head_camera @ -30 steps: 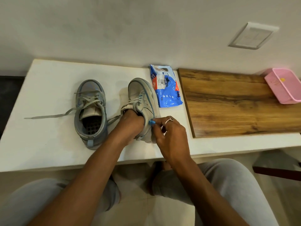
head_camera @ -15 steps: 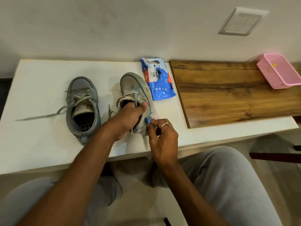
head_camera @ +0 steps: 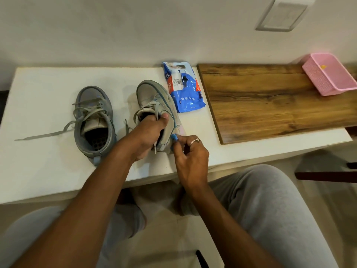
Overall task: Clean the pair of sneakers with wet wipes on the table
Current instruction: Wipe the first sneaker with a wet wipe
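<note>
Well, going from the far left, a grey lace (head_camera: 44, 135) trailed across the white table (head_camera: 38, 171) from the loose sneaker (head_camera: 92, 122), which stood flat on its sole, just to the left of my left forearm, with its mouth open toward me. My left hand (head_camera: 148, 134) was closed round the collar of the held sneaker (head_camera: 154, 97): fingers tucked down inside the opening, thumb pressed over the tongue and laces. That shoe was tipped onto its side edge with its toe pointing away from the hand.

My right hand (head_camera: 190, 151) sat just right of the left one, at the heel end of the held sneaker, with its fingers curled. Thumb and forefinger pinched a pale wet wipe (head_camera: 180, 130) against the shoe's outer side. There was a small blue bit at the fingertips and I couldn't tell what it was. A ring (head_camera: 195, 141) showed on one finger.

Beyond the right hand lay the blue pack of wet wipes (head_camera: 183, 89), just beside the held sneaker's toe. To the right of that hand sat a wooden board (head_camera: 270, 103), and at its far right corner a pink basket (head_camera: 328, 74).
</note>
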`<state>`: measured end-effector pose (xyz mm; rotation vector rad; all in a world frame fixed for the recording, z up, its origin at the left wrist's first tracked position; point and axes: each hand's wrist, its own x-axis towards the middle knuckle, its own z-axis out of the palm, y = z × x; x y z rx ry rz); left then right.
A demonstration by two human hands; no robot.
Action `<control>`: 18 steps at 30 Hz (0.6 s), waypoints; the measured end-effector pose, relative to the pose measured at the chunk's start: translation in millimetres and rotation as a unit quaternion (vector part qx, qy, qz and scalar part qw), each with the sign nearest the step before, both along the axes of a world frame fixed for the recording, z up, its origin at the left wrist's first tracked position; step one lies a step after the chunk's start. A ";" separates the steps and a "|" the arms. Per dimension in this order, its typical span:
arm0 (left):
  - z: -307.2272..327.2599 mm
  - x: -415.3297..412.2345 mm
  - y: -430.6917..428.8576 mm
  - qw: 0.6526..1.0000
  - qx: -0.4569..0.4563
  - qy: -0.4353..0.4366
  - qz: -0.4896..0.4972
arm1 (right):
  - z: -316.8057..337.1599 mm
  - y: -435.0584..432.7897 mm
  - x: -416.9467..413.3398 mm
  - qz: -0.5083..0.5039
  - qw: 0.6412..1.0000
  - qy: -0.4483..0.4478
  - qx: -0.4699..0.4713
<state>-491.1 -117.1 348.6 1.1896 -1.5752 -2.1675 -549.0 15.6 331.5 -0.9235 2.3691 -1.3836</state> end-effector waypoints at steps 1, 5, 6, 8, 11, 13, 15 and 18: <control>0.0 0.4 -0.5 1.000 0.001 -0.006 0.000 | 4.4 -4.4 0.8 0.012 1.000 -0.001 -0.014; -1.2 0.9 -1.5 1.000 0.021 -0.011 0.008 | 7.6 -10.6 6.3 0.030 0.999 -0.002 -0.038; 0.1 0.7 -1.3 1.000 0.022 -0.011 0.013 | 5.1 -6.2 9.9 0.039 0.998 0.003 -0.041; 0.7 0.7 -1.1 0.999 0.027 -0.009 0.015 | 0.9 3.8 19.1 0.057 0.998 0.018 -0.036; 0.4 0.8 -1.0 0.999 0.026 -0.016 0.011 | 0.5 1.3 17.3 0.058 0.997 0.026 -0.035; 0.8 1.1 -0.8 0.999 0.032 -0.014 0.011 | 4.2 -9.6 7.6 0.029 0.999 0.023 -0.033; -0.7 2.5 -0.4 0.999 0.036 -0.010 0.015 | 5.9 -15.3 0.9 0.011 0.999 0.022 -0.032; 1.9 4.4 -1.5 0.999 0.041 -0.014 0.017 | 1.4 -3.2 13.5 0.046 0.998 0.022 -0.022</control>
